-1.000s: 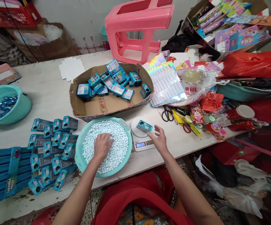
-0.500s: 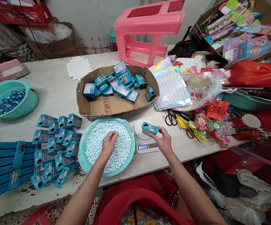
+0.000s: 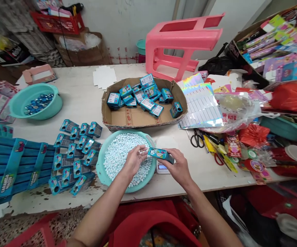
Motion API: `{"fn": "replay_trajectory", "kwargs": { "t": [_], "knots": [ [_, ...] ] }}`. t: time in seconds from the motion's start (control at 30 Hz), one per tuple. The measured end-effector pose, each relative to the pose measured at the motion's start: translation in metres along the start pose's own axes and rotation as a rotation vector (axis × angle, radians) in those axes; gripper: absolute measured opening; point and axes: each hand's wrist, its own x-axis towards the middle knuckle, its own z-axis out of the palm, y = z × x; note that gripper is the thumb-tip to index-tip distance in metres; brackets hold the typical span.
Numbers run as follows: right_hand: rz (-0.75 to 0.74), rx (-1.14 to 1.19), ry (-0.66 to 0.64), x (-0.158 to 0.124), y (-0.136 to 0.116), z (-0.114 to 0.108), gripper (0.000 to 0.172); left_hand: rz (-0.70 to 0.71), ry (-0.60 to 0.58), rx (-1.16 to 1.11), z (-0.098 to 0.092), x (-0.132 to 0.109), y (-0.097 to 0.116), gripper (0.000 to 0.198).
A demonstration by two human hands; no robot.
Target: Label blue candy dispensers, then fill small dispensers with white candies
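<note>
In my right hand [image 3: 178,166] is a small blue box [image 3: 158,153], tilted on its side above the right rim of a turquoise basin [image 3: 101,171]. White candies show at the round hole in the box's left end. My left hand [image 3: 136,158] is cupped palm up beside that hole, over the basin, with a few white candies at its fingers. Pale blue-white candies [image 3: 122,144] fill the basin. A white scale [image 3: 162,168] with a lit display sits partly hidden under the box and my right hand.
Behind the basin a cardboard tray [image 3: 117,120] holds several blue boxes. More blue boxes [image 3: 72,151] stand at the left, near a basin of blue wrapped sweets [image 3: 39,103]. Scissors [image 3: 197,138], sticker sheets [image 3: 200,106] and a pink stool [image 3: 183,37] are beyond.
The blue box has moved left from over the scale to the basin's edge. My left hand has risen from the candies and turned palm up beside it. The view has shifted left.
</note>
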Motion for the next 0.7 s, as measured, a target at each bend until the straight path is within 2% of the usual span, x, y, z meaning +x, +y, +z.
{"fn": "replay_trajectory", "kwargs": {
  "t": [0.07, 0.1, 0.17, 0.23, 0.27, 0.33, 0.4, 0.47, 0.6, 0.67, 0.7],
  "knots": [
    [0.047, 0.110, 0.030, -0.002, -0.008, -0.002, 0.032, 0.210, 0.016, 0.336, -0.011, -0.013, 0.012, 0.039],
    [0.068, 0.154, 0.053, -0.002, -0.012, -0.001, 0.031, 0.322, -0.008, 0.484, -0.015, -0.021, 0.021, 0.047],
    [0.073, 0.218, 0.070, -0.003, -0.021, 0.010, 0.031, 0.516, -0.131, 0.713, -0.020, -0.041, 0.041, 0.062],
    [0.037, 0.290, 0.007, 0.000, -0.031, 0.028, 0.031, 0.643, -0.272, 0.894, -0.024, -0.059, 0.061, 0.058],
    [0.019, 0.335, -0.045, 0.003, -0.037, 0.038, 0.033, 0.683, -0.296, 0.976, -0.026, -0.066, 0.069, 0.051],
    [0.005, 0.420, -0.118, 0.010, -0.046, 0.055, 0.042, 0.719, -0.223, 1.084, -0.038, -0.077, 0.083, 0.039],
    [0.016, 0.449, -0.088, 0.019, -0.049, 0.062, 0.057, 0.706, -0.028, 1.110, -0.064, -0.081, 0.094, 0.036],
    [0.045, 0.401, -0.024, 0.026, -0.042, 0.059, 0.060, 0.685, 0.276, 1.108, -0.104, -0.079, 0.105, 0.038],
    [0.229, 0.234, -0.009, 0.028, -0.006, 0.039, 0.045, 0.640, 1.000, 1.154, -0.209, -0.056, 0.141, 0.047],
    [0.312, 0.164, -0.024, 0.025, 0.012, 0.032, 0.046, 0.605, 1.232, 1.188, -0.259, -0.038, 0.162, 0.052],
    [0.343, 0.133, -0.028, 0.023, 0.018, 0.030, 0.047, 0.550, 1.284, 1.208, -0.280, -0.027, 0.171, 0.055]
  ]
}}
